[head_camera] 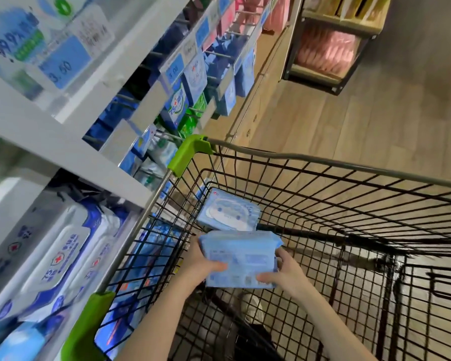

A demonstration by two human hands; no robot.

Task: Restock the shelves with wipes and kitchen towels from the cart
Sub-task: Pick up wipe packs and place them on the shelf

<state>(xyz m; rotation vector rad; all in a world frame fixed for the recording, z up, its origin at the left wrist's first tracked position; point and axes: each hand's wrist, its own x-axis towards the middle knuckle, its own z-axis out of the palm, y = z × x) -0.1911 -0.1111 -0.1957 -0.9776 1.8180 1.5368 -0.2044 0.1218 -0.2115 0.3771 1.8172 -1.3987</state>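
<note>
Inside the black wire cart (323,194) I hold a stack of light blue wipe packs (241,259) with both hands. My left hand (201,264) grips the stack's left end, thumb on top. My right hand (284,269) grips its right end, fingers curled under the near edge. Another light blue wipe pack (229,213) with a cartoon face lies in the cart just beyond the stack. White shelves (71,149) on the left carry white and blue wipe packs (60,259) and hanging blue and green packets (182,105).
The cart has green corner guards (190,152) and stands close against the shelves. Price tags (65,63) line the shelf edges. A wooden rack with pink packs (328,50) stands far right on the wood floor (375,121). A shoe (253,308) shows through the cart's bottom.
</note>
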